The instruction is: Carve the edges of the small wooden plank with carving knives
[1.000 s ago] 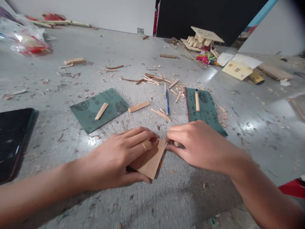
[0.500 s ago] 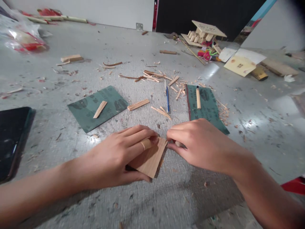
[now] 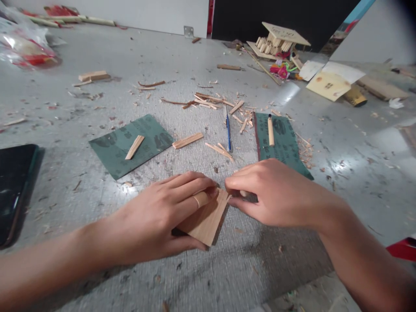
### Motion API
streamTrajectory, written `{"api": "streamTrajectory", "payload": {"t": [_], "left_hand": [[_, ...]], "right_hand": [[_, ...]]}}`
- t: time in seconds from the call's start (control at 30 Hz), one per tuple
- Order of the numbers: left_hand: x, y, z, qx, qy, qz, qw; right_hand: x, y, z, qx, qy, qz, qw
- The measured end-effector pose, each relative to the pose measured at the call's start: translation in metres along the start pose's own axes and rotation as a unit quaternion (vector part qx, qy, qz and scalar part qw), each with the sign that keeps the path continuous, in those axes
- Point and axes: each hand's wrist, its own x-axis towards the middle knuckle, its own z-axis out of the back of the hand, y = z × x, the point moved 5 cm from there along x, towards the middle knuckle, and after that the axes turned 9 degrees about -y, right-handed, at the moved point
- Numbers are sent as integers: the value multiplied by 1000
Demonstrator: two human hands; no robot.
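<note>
My left hand (image 3: 169, 208) grips a thin square piece of wood (image 3: 204, 221), fingers over its top and thumb along the near edge. A ring circles one finger. At the board's right corner, my right hand (image 3: 273, 195) is closed in a pinch, thumb and forefinger touching a thin sliver (image 3: 229, 198) that stands off the edge. Whether the sliver is still joined to the board I cannot tell. Part of the board is hidden under my left hand. Just beyond both hands lie a blue craft knife (image 3: 228, 134) and a few thin wood strips (image 3: 218, 151).
Two green sandpaper sheets (image 3: 113, 149) lie left and right, each with a wooden piece on it. Wood shavings (image 3: 208, 102) are scattered beyond. A phone (image 3: 16, 190) rests at left, a small wooden model house (image 3: 279, 41) at the back right, a plastic bag (image 3: 26, 43) at back left.
The view has shifted slightly. The sliver at the board's corner stands a little farther out, with my right hand still pinching there. My left hand keeps its hold.
</note>
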Motion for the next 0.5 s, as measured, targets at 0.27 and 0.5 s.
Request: {"api": "streamTrajectory", "payload": {"t": [0.27, 0.5], "left_hand": [[1, 0, -1, -10, -1, 1, 1000], [1, 0, 0, -13, 5, 4, 1000]], "right_hand": [[3, -3, -1, 31, -7, 6, 999], [3, -1, -4, 38, 0, 17, 999]]}}
